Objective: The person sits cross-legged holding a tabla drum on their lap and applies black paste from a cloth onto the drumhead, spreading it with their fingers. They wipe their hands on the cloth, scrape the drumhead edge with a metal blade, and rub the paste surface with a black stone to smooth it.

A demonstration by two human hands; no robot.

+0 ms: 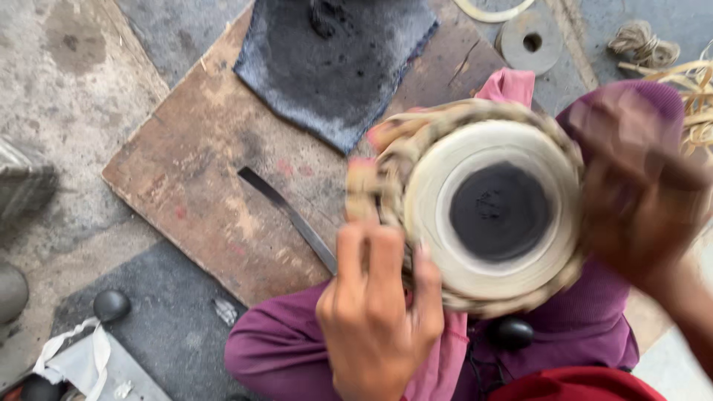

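Closest to the lens, the left hand (375, 312) curls its fingers over the near rim of a small drum (490, 212), gripping the braided edge where the thumb and fingers press against it. That drum, a tabla-like one with a pale skin and a round black patch in the middle, rests on the person's lap over purple trousers (290, 349) and a pink cloth (505, 85). On its far right side the right hand (639, 193) lies against the rim, blurred by motion; it looks closed around the edge, though the fingers cannot be made out clearly. Beyond the lap a flat wooden board (200, 156) lies on the concrete floor (67, 82), with a long dark metal blade (286, 215) resting on it just beside the drum. Farther up the board sits a dark grey cloth pad (334, 67). At the top right are a metal ring disc (529, 41), a knot of twine (642, 44) and pale cane strips (694, 96).
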